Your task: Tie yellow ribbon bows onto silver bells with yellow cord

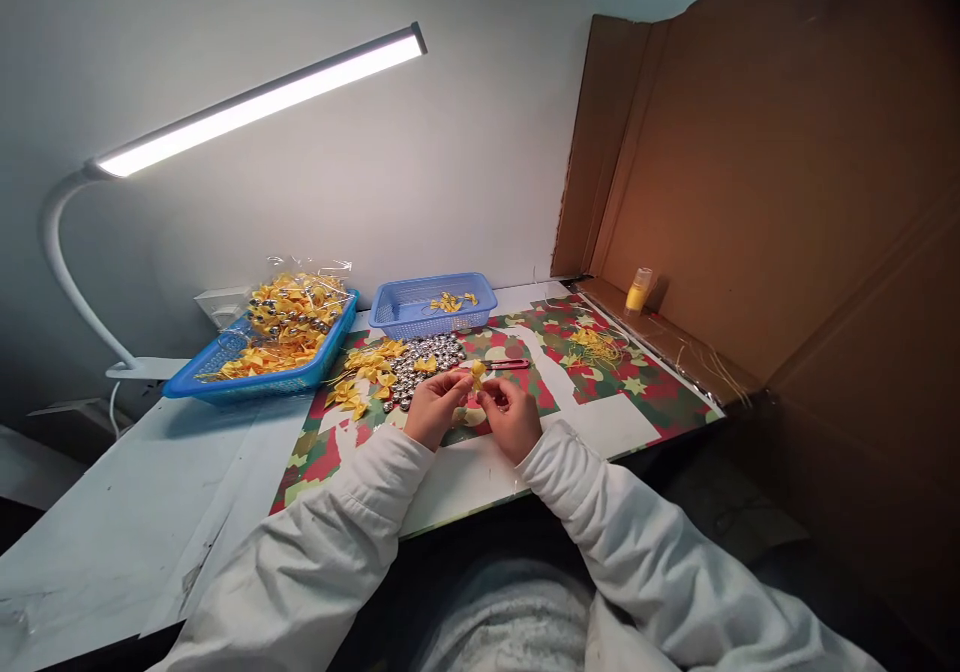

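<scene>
Above the patterned mat, my left hand [437, 407] pinches a small yellow ribbon bow [478, 369] between thumb and fingers. My right hand [511, 418] is closed close beside it, its fingertips at the lower part of the same bow. Whether a thread or a bell is also between the fingers is too small to tell. Just beyond my hands lie a pile of silver bells [429, 357] and a red-handled tool [508, 364], perhaps small scissors. Loose yellow bows [360, 377] are heaped left of the bells.
A blue basket [259, 387] full of yellow bows and bells stands at the left. Behind the bells is a second blue basket [433, 324] with a few bows. Yellow cords [596, 347] lie at the right, near a small bottle [638, 292]. Cardboard [750, 182] walls the right side; a lamp [262, 102] hangs above.
</scene>
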The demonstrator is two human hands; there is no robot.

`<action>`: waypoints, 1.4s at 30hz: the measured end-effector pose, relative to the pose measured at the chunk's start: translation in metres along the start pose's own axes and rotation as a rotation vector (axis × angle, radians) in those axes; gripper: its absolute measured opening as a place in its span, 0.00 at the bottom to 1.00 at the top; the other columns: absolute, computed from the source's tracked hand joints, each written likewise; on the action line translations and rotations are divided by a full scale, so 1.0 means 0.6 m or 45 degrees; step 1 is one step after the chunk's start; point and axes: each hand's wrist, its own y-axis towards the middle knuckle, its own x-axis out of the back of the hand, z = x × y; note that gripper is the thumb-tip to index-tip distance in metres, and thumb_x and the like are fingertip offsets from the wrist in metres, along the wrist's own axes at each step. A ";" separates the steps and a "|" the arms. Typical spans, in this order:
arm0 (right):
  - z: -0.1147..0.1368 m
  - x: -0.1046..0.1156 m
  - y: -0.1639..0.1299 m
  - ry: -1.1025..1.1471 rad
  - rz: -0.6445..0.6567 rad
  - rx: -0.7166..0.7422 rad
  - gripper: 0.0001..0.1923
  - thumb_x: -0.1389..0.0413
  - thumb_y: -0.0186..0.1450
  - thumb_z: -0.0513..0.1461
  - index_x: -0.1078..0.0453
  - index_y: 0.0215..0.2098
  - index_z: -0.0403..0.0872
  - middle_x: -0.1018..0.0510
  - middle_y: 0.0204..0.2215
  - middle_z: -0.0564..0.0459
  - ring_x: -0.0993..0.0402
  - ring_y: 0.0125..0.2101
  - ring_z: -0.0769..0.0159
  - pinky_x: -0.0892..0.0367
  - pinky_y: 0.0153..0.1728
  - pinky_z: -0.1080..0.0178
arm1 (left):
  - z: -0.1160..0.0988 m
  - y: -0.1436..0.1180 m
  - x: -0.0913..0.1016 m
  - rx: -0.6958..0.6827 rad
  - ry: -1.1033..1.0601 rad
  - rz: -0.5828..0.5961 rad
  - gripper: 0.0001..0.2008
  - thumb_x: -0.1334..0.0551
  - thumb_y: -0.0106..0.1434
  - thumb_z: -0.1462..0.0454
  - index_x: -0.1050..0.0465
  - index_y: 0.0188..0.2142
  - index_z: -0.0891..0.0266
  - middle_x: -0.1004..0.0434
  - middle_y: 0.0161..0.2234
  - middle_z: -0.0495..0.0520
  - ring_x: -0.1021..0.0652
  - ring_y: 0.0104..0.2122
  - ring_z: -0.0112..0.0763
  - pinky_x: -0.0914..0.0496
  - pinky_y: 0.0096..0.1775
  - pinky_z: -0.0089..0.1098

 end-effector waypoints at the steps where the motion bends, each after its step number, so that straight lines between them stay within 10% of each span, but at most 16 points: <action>1: -0.001 0.000 0.000 -0.002 0.005 0.001 0.05 0.46 0.60 0.38 0.30 0.28 0.46 0.23 0.24 0.50 0.29 0.25 0.64 0.35 0.27 0.64 | -0.001 0.000 0.001 -0.008 0.010 0.000 0.18 0.29 0.43 0.52 0.26 0.23 0.66 0.32 0.17 0.45 0.35 0.18 0.20 0.39 0.23 0.24; 18: 0.004 0.032 0.018 0.011 -0.322 0.074 0.12 0.51 0.64 0.40 0.26 0.37 0.46 0.23 0.38 0.47 0.29 0.40 0.60 0.35 0.38 0.60 | -0.013 -0.002 0.012 -0.321 0.482 -0.116 0.08 0.33 0.48 0.60 0.26 0.22 0.63 0.30 0.18 0.47 0.33 0.19 0.25 0.38 0.24 0.27; 28: 0.027 0.056 0.079 0.044 0.319 0.279 0.04 0.39 0.58 0.38 0.22 0.32 0.49 0.23 0.33 0.51 0.29 0.39 0.61 0.37 0.47 0.54 | -0.032 -0.007 0.009 -0.481 0.661 -0.084 0.06 0.35 0.47 0.63 0.28 0.17 0.58 0.33 0.17 0.48 0.36 0.20 0.28 0.40 0.27 0.29; 42: 0.017 0.059 0.121 0.296 0.844 0.053 0.12 0.42 0.59 0.44 0.22 0.28 0.44 0.21 0.28 0.51 0.27 0.32 0.66 0.32 0.34 0.64 | -0.022 0.002 0.022 -0.042 0.424 0.151 0.16 0.34 0.47 0.53 0.27 0.21 0.66 0.36 0.15 0.46 0.37 0.18 0.23 0.44 0.21 0.25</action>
